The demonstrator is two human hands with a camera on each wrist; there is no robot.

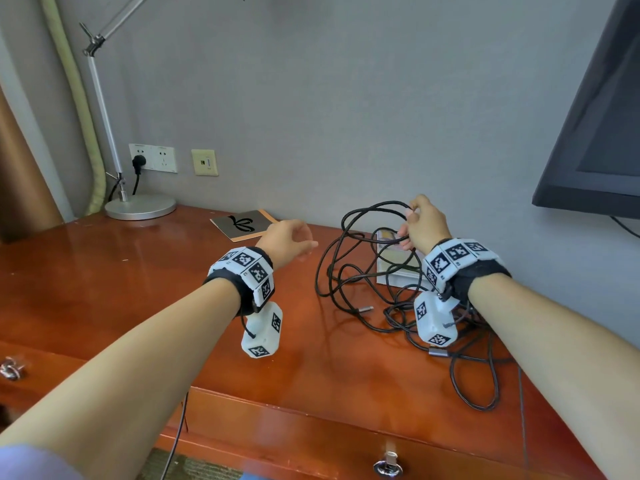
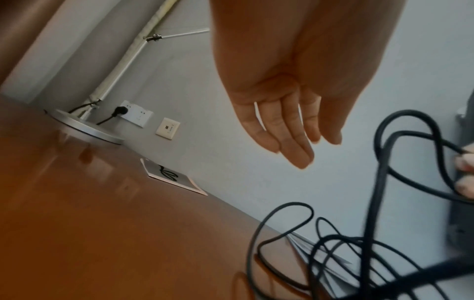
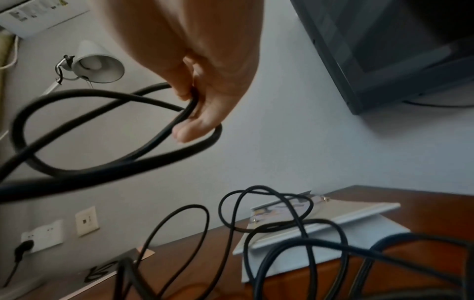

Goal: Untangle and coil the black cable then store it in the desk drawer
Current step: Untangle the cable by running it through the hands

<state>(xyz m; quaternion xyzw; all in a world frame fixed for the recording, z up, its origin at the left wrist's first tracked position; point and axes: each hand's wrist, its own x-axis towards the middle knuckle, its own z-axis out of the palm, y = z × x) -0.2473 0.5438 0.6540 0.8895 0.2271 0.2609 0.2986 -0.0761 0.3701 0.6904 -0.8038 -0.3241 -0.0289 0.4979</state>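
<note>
A long black cable lies in a tangled heap on the right half of the wooden desk. My right hand grips a few of its loops and holds them raised above the heap; in the right wrist view the black cable passes between the curled fingers. My left hand hovers open to the left of the tangle, fingers straight, touching nothing. Metal plug ends rest on the desk. A closed drawer with a metal handle sits below the desk edge.
A white booklet stack lies under part of the cable. A notepad sits at the back, a lamp base at the far left. A dark monitor hangs at right. Another drawer handle is at left.
</note>
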